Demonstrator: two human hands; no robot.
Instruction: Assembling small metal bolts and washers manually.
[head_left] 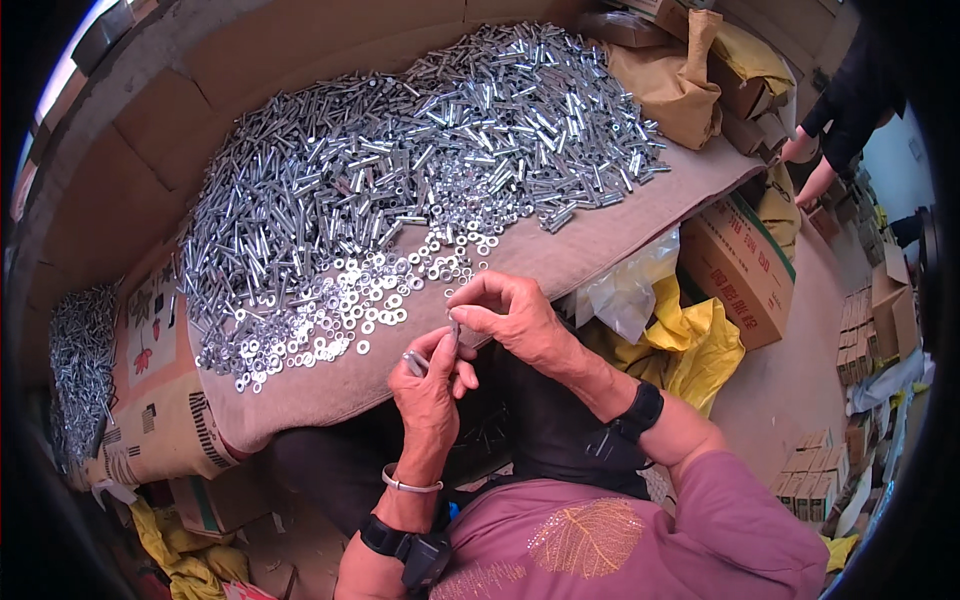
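Observation:
Above my lap, at the padded surface's front edge, my left hand (430, 385) is closed, with a slim metal bolt (456, 335) upright between thumb and forefinger. A silver metal sleeve (413, 361) also pokes out between its fingers. My right hand (512, 315) pinches at the bolt's upper end; whatever small piece its fingertips hold is too hidden to name. Just beyond both hands lie loose flat washers (375, 290) and nuts (455, 200). Behind them spreads a large heap of silver metal sleeves (330, 180).
Cardboard (150, 135) walls the far side. A second metal heap (82, 370) lies far left. At right are a cardboard carton (740, 270), yellow plastic bags (690, 345) and stacked small boxes (855, 335). Another person (850, 100) in dark clothes bends down at the upper right.

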